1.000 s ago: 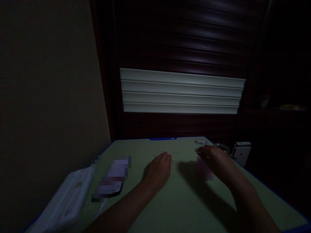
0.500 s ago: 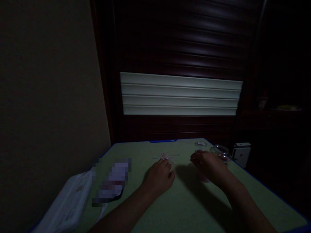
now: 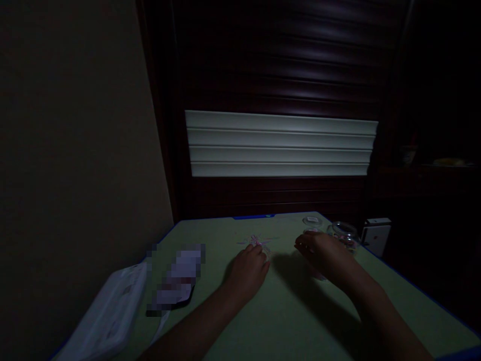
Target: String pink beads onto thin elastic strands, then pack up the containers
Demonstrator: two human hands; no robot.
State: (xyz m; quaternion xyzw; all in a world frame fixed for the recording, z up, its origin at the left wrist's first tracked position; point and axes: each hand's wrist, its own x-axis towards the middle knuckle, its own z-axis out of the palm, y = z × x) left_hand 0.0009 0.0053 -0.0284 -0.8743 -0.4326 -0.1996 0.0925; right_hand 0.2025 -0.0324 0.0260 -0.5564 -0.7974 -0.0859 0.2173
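Note:
My left hand [image 3: 248, 269] rests on the table with its fingers curled at the near edge of a small heap of thin, pale pink and clear pieces [image 3: 256, 240]. What its fingertips grip, if anything, is hidden. My right hand [image 3: 326, 252] is bent over a clear container with something pink inside [image 3: 317, 274], and covers most of it. Its fingers are drawn together, pointing left; I cannot make out anything between them. Just behind this hand stands an uncovered clear jar [image 3: 344, 231] of small coloured pieces.
A clear round lid [image 3: 312, 220] lies at the far right of the green table [image 3: 263, 321]. On the left are a phone-like object with a blurred-out surface [image 3: 176, 281] and a white case [image 3: 108, 311]. A wall [image 3: 75, 150] borders the left side.
My left fingers have drawn in slightly, and the thumb now lies closer to them. The right hand has hardly moved. The view has shifted a little.

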